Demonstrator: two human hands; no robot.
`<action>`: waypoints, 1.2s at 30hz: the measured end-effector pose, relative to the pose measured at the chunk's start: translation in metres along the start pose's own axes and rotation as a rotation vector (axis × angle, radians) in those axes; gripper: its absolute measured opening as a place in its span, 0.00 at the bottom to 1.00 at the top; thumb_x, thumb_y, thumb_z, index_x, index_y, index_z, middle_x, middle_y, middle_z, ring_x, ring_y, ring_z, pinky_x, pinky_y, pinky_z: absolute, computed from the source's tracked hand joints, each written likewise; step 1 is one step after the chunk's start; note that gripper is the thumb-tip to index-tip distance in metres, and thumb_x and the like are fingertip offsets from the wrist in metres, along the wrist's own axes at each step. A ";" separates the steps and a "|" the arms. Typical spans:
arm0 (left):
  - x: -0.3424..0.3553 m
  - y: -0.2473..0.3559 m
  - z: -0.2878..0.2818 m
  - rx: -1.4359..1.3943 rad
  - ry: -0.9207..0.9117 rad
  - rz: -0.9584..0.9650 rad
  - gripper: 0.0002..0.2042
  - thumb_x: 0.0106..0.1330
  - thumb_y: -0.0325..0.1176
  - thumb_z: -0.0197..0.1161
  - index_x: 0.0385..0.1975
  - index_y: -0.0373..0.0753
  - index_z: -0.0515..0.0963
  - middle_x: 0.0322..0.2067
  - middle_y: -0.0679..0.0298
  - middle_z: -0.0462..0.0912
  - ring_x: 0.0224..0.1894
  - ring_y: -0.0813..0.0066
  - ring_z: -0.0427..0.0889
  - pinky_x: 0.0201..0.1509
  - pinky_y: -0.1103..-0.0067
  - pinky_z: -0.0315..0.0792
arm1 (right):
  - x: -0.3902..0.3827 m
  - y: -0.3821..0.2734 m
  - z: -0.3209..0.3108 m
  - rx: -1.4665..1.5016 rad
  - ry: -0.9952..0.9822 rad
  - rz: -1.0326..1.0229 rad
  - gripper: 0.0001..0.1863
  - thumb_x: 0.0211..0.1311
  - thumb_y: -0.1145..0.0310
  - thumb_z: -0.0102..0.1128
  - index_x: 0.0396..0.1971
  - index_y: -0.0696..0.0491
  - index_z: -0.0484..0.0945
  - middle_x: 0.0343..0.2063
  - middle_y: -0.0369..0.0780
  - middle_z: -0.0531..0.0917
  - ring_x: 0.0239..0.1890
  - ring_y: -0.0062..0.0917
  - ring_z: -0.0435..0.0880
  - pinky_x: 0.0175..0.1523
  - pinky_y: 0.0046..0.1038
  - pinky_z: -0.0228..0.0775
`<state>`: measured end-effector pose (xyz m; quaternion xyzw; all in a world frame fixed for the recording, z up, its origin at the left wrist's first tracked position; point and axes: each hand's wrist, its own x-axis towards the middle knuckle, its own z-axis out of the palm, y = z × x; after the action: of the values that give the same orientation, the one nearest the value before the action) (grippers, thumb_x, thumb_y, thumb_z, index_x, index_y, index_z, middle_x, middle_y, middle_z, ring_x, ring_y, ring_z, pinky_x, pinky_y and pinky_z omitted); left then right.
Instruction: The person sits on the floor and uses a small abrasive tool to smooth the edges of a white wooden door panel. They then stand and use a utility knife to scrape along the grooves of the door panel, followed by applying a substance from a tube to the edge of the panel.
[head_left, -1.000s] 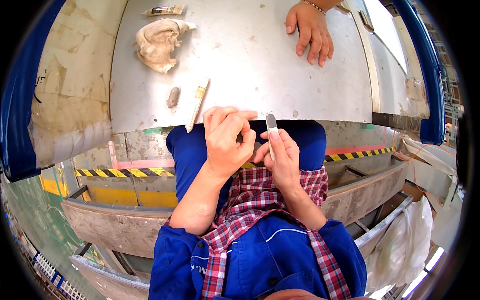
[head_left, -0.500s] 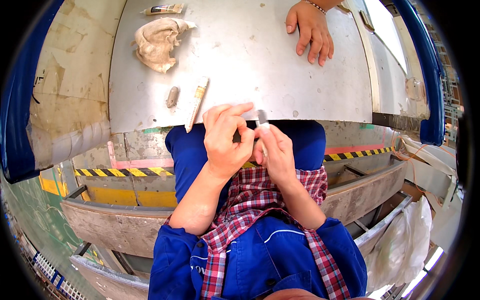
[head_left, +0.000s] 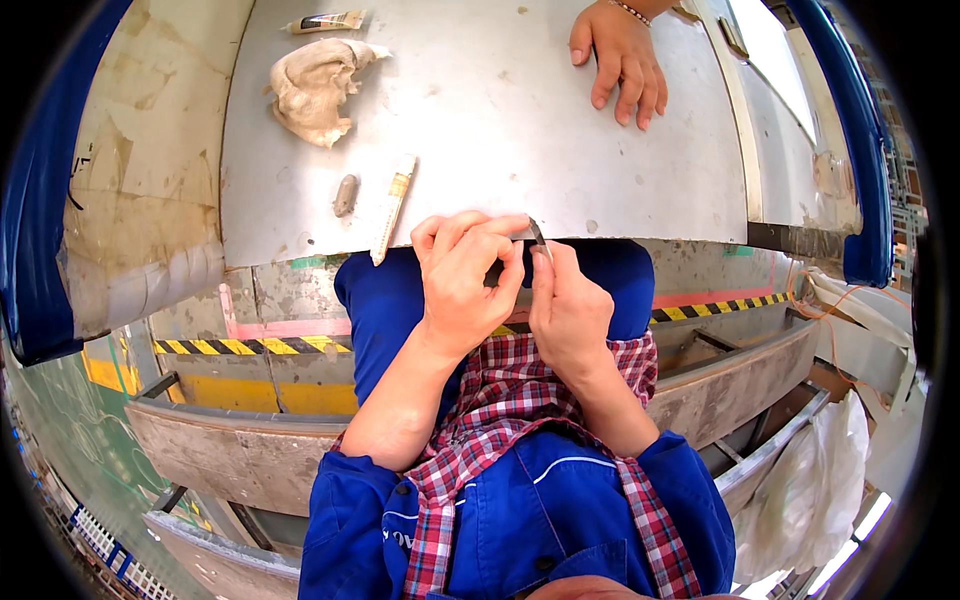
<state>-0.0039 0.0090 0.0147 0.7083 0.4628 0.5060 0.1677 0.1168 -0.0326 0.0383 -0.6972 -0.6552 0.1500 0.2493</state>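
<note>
**My right hand grips a slim dark-tipped tool beside my left hand**

Head view, looking down: my right hand (head_left: 575, 312) is clamped around the slim dark-tipped tool (head_left: 538, 236), thumb along it, its narrow dark end angled up and left at the near edge of a grey metal tabletop (head_left: 480, 130). My left hand (head_left: 462, 285) is just beside it, thumb and fingers curled into a ring, one fingertip close to the tool's end; I cannot tell whether these fingers pinch anything. Both hands are above my blue trousers (head_left: 385, 300) and red checked apron (head_left: 515, 385).

On the tabletop, to the left, lie a long pale tube (head_left: 393, 215), a small grey-brown lump (head_left: 345, 196), a crumpled beige cloth (head_left: 312, 92) and, farthest away, a smaller tube (head_left: 326, 21). At upper right, another person's hand (head_left: 622, 62), with a beaded bracelet (head_left: 630, 12), rests palm down.
</note>
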 end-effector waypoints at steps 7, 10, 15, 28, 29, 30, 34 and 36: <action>-0.001 -0.001 0.002 0.110 0.034 0.064 0.12 0.47 0.23 0.69 0.18 0.44 0.70 0.31 0.71 0.84 0.36 0.73 0.79 0.48 0.74 0.60 | -0.001 -0.004 -0.004 0.028 -0.034 -0.048 0.11 0.65 0.67 0.50 0.44 0.55 0.73 0.24 0.43 0.82 0.22 0.35 0.82 0.25 0.33 0.71; -0.001 -0.002 0.003 0.159 0.045 0.109 0.12 0.47 0.23 0.69 0.17 0.44 0.70 0.31 0.71 0.84 0.37 0.73 0.79 0.48 0.74 0.60 | -0.001 -0.002 -0.002 0.054 -0.015 -0.067 0.12 0.65 0.68 0.49 0.45 0.55 0.73 0.25 0.44 0.82 0.23 0.36 0.82 0.26 0.33 0.72; -0.001 -0.001 0.003 0.163 0.072 0.098 0.12 0.47 0.23 0.69 0.17 0.43 0.69 0.31 0.71 0.84 0.37 0.73 0.80 0.48 0.75 0.60 | -0.001 -0.003 -0.004 0.088 -0.027 -0.040 0.12 0.65 0.69 0.48 0.45 0.56 0.74 0.27 0.45 0.82 0.25 0.37 0.83 0.28 0.34 0.73; -0.006 -0.003 0.001 0.318 0.027 0.179 0.08 0.50 0.29 0.68 0.21 0.45 0.74 0.34 0.73 0.83 0.40 0.75 0.79 0.50 0.70 0.57 | -0.005 0.001 -0.017 0.242 -0.075 0.102 0.14 0.64 0.71 0.50 0.50 0.53 0.74 0.21 0.43 0.80 0.21 0.36 0.81 0.26 0.34 0.70; -0.007 -0.004 0.002 0.310 0.034 0.174 0.08 0.50 0.29 0.68 0.21 0.45 0.73 0.34 0.74 0.83 0.40 0.75 0.79 0.50 0.70 0.57 | -0.005 -0.002 -0.019 0.227 -0.050 0.089 0.16 0.63 0.72 0.52 0.51 0.51 0.74 0.20 0.41 0.78 0.20 0.34 0.79 0.25 0.33 0.69; -0.006 -0.004 0.001 0.270 0.042 0.146 0.08 0.50 0.28 0.68 0.20 0.44 0.72 0.34 0.74 0.83 0.40 0.75 0.79 0.50 0.71 0.57 | -0.004 -0.003 -0.021 0.212 -0.026 0.076 0.17 0.62 0.72 0.54 0.52 0.49 0.75 0.19 0.39 0.77 0.19 0.33 0.78 0.25 0.32 0.68; -0.003 -0.006 -0.003 0.186 0.049 0.077 0.09 0.49 0.26 0.66 0.18 0.44 0.70 0.35 0.74 0.84 0.41 0.74 0.79 0.49 0.71 0.57 | 0.005 0.014 -0.021 0.040 0.038 -0.248 0.21 0.56 0.72 0.60 0.51 0.41 0.78 0.15 0.34 0.67 0.17 0.26 0.70 0.23 0.28 0.63; -0.001 -0.005 -0.004 0.170 0.028 0.065 0.09 0.47 0.25 0.65 0.17 0.44 0.69 0.35 0.74 0.84 0.42 0.74 0.78 0.49 0.71 0.56 | 0.007 0.017 -0.020 0.064 0.034 -0.262 0.22 0.53 0.71 0.63 0.50 0.38 0.79 0.15 0.34 0.64 0.18 0.24 0.67 0.22 0.26 0.61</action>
<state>-0.0098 0.0098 0.0116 0.7275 0.4832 0.4798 0.0839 0.1420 -0.0291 0.0467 -0.5999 -0.7310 0.1252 0.3001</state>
